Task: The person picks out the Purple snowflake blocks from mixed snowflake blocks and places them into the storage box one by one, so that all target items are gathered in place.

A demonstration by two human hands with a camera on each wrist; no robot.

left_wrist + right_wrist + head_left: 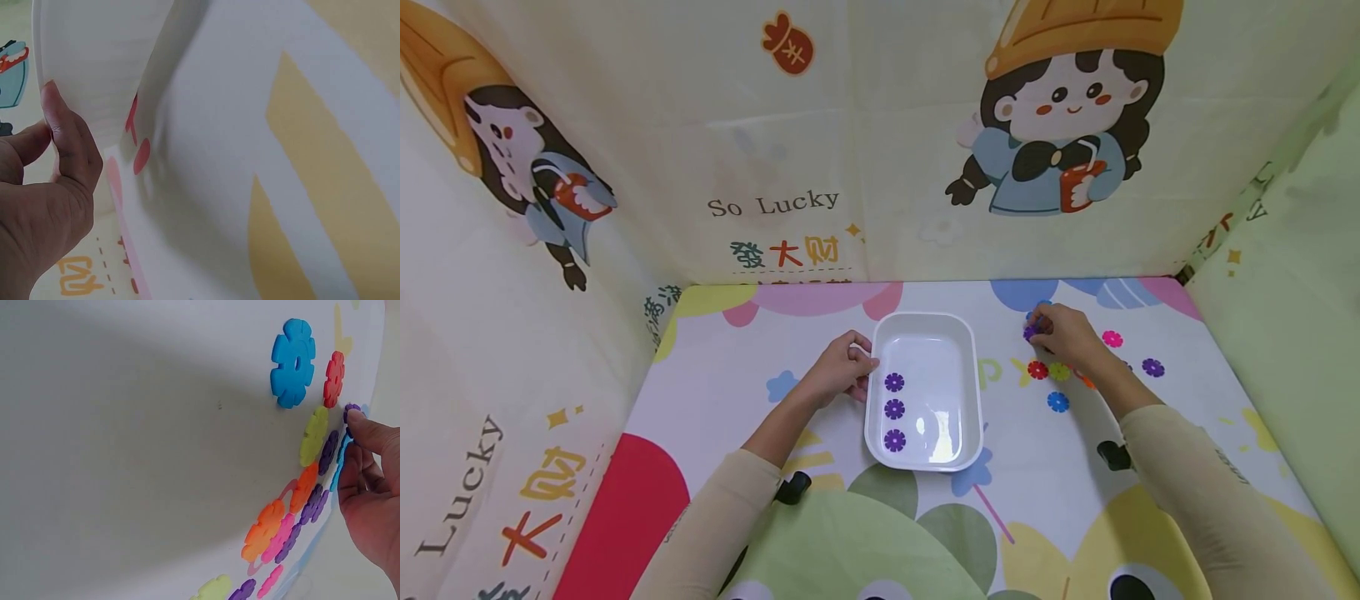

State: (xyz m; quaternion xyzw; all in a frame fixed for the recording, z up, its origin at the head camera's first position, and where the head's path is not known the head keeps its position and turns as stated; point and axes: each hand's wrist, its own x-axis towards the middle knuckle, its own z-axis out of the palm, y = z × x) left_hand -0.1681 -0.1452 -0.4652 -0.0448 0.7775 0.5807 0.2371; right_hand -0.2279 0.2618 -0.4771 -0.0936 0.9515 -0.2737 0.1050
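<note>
A white rectangular tray (925,460) holds three purple snowflake-shaped plastic discs (894,409) in a column along its left side. My left hand (842,367) grips the tray's left rim, thumb on the edge and fingers on the outer wall; the left wrist view shows the tray's wall (100,62) pinched there. To the right of the tray, my right hand (1067,333) pinches a purple snowflake disc (1030,332) between thumb and fingertips. The same purple disc (351,414) shows at the fingertips in the right wrist view.
Loose snowflake discs lie around and under my right hand: a red one (1037,370), a yellow-green one (1059,372), a blue one (1057,402), a pink one (1112,338), a purple one (1153,367) and orange ones (264,531). Printed cloth walls (895,167) enclose the table on three sides.
</note>
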